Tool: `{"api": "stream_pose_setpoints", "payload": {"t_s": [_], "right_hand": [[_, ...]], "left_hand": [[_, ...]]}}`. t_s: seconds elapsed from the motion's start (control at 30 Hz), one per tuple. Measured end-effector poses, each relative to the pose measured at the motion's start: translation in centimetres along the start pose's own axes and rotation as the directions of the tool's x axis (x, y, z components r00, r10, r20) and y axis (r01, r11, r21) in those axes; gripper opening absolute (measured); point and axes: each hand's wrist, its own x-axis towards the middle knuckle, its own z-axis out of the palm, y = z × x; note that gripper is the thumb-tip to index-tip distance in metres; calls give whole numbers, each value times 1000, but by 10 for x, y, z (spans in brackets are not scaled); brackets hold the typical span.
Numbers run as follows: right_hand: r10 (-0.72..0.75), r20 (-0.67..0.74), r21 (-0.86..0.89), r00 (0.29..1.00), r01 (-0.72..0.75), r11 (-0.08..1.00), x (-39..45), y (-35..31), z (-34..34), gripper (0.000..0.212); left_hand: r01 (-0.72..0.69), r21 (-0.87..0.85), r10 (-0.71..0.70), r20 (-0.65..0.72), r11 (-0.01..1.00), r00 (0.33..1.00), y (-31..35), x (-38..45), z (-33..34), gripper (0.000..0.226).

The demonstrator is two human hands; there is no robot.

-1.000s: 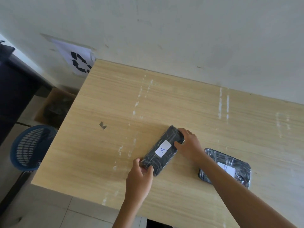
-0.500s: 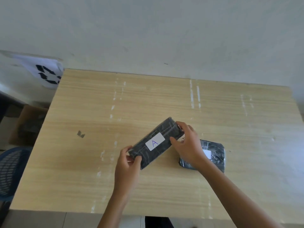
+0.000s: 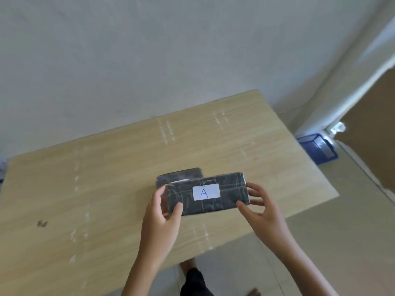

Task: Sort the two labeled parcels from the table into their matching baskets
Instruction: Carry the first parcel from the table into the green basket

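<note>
A black wrapped parcel with a white label marked A [image 3: 213, 194] is held level above the wooden table [image 3: 96, 189]. My left hand [image 3: 162, 218] grips its left end, thumb on the front face. My right hand [image 3: 259, 212] holds its right end with thumb and fingertips. Behind it a second black parcel [image 3: 179, 176] lies flat on the table, mostly hidden by the first; its label does not show. A blue basket [image 3: 318, 148] stands on the floor past the table's right edge.
A pale wall runs behind the table. At the right a brown door or panel [image 3: 372, 129] stands beside the basket. Tiled floor [image 3: 320, 231] shows below the table's right and near edges. A small dark mark [image 3: 42, 223] sits on the tabletop at the left.
Both hands lifted parcel A off the table and turned it level. My view swung right, so the blue basket on the right appeared and the left basket and recycling sign left the view.
</note>
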Motion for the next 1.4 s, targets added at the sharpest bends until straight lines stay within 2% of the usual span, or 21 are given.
{"api": "stream_pose_setpoints", "payload": {"t_s": [0.17,0.33,0.57,0.9,1.27,1.4], "right_hand": [[27,-181,60,983,-16,998,-47,42,-110,47],[29,-373,57,927,-8,998,-87,81,-211,46],[59,-518,84,853,-18,996,-104,118,-314,49],[102,-516,55,850,-86,995,-47,148,-444,54],[133,-514,17,847,-145,989,51,167,-575,50],[130,-481,30,867,-133,991,82,173,-609,49]], "left_hand": [[-122,81,110,141,989,984,46,-58,93,57],[-198,104,158,308,975,938,86,-107,190,64],[-305,108,225,457,946,860,137,-136,294,64],[-359,89,251,560,929,789,202,-97,444,59],[-378,80,265,582,922,769,279,-57,578,61],[-351,102,243,544,931,803,299,-49,612,62]]}}
